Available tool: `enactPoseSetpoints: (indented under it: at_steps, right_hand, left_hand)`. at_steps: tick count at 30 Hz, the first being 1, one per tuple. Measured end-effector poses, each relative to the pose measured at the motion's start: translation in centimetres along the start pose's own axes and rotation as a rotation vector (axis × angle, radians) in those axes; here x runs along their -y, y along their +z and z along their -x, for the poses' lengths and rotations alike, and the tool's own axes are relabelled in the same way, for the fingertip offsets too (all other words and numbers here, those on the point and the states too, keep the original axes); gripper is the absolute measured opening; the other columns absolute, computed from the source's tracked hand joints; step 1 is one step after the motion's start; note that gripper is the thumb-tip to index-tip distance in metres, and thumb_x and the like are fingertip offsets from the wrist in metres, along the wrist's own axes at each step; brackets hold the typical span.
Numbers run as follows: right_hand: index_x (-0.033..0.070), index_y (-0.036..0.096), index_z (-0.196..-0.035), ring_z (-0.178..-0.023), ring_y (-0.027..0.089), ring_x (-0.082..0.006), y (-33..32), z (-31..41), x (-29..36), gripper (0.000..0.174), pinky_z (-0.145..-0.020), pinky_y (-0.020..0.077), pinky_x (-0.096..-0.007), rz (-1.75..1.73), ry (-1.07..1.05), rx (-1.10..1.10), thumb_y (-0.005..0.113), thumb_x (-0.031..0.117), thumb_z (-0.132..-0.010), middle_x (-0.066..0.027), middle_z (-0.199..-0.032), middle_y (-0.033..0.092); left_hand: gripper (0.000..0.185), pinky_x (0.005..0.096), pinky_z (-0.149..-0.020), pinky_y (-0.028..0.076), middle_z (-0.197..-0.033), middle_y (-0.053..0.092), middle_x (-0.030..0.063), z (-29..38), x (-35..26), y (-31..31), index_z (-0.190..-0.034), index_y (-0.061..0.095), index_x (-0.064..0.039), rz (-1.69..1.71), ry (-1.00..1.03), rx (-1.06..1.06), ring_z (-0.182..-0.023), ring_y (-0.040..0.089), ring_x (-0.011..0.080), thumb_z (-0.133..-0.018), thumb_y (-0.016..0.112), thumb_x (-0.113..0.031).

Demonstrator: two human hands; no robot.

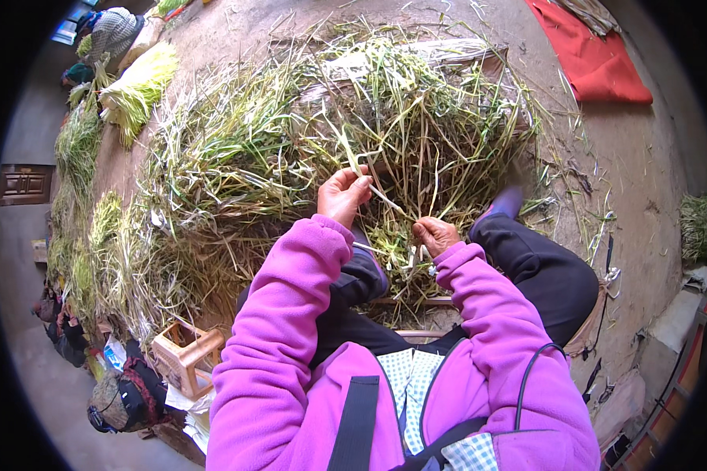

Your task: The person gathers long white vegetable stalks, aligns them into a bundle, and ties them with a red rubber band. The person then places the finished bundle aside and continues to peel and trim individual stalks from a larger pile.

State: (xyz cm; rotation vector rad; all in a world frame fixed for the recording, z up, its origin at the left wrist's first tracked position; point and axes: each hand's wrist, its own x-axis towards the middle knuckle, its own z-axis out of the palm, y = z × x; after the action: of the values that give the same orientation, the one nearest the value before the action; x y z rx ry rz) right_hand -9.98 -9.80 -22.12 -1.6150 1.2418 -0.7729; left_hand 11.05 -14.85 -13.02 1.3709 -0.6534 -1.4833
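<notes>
My left hand [343, 197] pinches a long-leaved green plant stalk [384, 196] between thumb and fingers. Its pale stem slants down to the right, towards my right hand, and its leaves stick up past my left fingers. The curled fingers of my right hand [437, 235] are at the lower end of the stem and appear to grip it; the fingertips are partly hidden. Before me lies a large heap of cut green and yellowish stalks [235, 135], with loose leaves and trimmings [412, 265] between my feet.
A bundle of pale yellow-green stalks [138, 88] lies at the upper left, near other people [115, 35]. More people [121, 394] sit at the lower left, beside an upturned wooden stool [182, 353]. A red cloth [601, 59] lies at the upper right.
</notes>
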Motion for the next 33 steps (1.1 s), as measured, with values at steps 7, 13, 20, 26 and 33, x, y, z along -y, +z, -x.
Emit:
enactPoseSetpoints:
  at_steps: [7,13,20,26,33]
  right_hand:
    - [0.012,0.058,-0.083,-0.066,0.058,-0.0293,-0.7,1.0,-2.8,0.023,-0.058,0.0449,-0.0361,0.35,0.203,0.05,0.051,0.034,-0.086,-0.0101,-0.071,0.059]
    - [0.012,0.061,-0.1,-0.091,0.058,-0.032,-2.1,3.9,-12.6,0.029,-0.083,0.0436,-0.0386,0.766,0.637,0.664,0.049,0.033,-0.084,-0.0157,-0.091,0.063]
    - [0.009,0.047,-0.122,-0.098,0.056,-0.0316,-2.9,-0.8,-2.4,0.044,-0.089,0.0427,-0.0375,0.631,0.408,0.123,0.059,0.02,-0.081,-0.0165,-0.115,0.053]
    - [0.013,0.028,-0.134,-0.073,0.061,-0.0166,-2.0,-4.5,7.7,0.048,-0.058,0.0501,-0.0216,-0.732,0.128,0.316,0.045,0.014,-0.09,-0.0131,-0.114,0.052]
    - [0.004,0.057,-0.099,-0.056,0.044,-0.0048,-0.7,-2.3,8.8,0.022,-0.052,0.0361,-0.0196,-0.899,0.147,0.503,0.05,0.024,-0.09,0.0036,-0.065,0.049]
  left_hand:
    - [0.016,0.0208,-0.062,0.051,-0.083,0.06,0.0023,-0.9,-3.4,-1.2,-0.1,0.058,-0.004,0.136,0.13,-0.138,-0.068,0.056,0.0083,-0.084,0.058,-0.006]
    - [0.015,0.0249,-0.064,0.055,-0.081,0.059,0.0027,-1.3,-6.7,-2.9,-0.101,0.056,-0.003,0.312,0.255,-0.131,-0.069,0.057,0.0108,-0.086,0.053,-0.005]
    - [0.02,0.0293,-0.07,0.054,-0.087,0.058,0.0023,-0.8,-6.7,-3.8,-0.107,0.054,-0.005,0.294,0.014,0.04,-0.075,0.058,0.012,-0.087,0.052,-0.008]
    - [0.026,0.031,-0.076,0.051,-0.088,0.059,0.0016,-1.1,-4.2,-1.8,-0.112,0.052,-0.005,0.35,-0.191,0.225,-0.082,0.058,0.0127,-0.086,0.053,-0.009]
    - [0.027,0.029,-0.075,0.051,-0.091,0.06,0.0044,-1.7,-2.4,-1.8,-0.111,0.051,-0.004,0.392,-0.271,0.363,-0.083,0.059,0.0144,-0.085,0.055,-0.009]
